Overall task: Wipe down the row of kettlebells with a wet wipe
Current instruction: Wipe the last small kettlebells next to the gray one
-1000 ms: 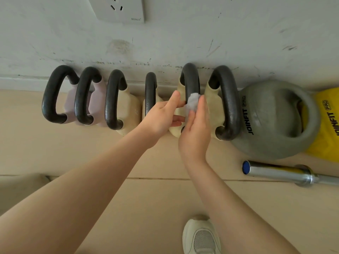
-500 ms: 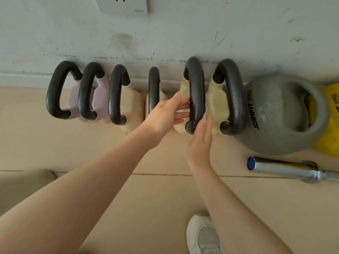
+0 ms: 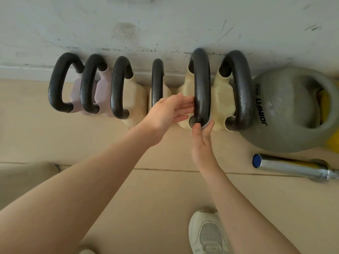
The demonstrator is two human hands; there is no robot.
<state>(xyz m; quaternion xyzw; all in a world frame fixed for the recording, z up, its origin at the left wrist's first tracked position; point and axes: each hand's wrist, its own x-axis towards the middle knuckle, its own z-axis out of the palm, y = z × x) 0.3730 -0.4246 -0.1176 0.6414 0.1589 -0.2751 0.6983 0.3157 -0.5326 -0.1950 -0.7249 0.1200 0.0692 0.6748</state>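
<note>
Wiping the fifth kettlebell's handle, low at its near end

Right hand (image 3: 202,142) pinches a thin pale wet wipe (image 3: 207,124) around the near foot of the rough, dark iron handle (image 3: 201,85), its grip narrow on wipe and bar. Left hand (image 3: 169,112) lies flat, fingers spread wide and straight, touching the handle's left side and holding nothing. The cream kettlebell (image 3: 185,88) stands fifth in the row against the scuffed white wall (image 3: 165,24), between a cream one (image 3: 224,96) and a slimmer one (image 3: 157,83); two lilac ones (image 3: 102,88) sit far left. A smooth grey round kettlebell (image 3: 286,110) and chrome bar (image 3: 293,166) rest on the beige floor (image 3: 165,198).
</note>
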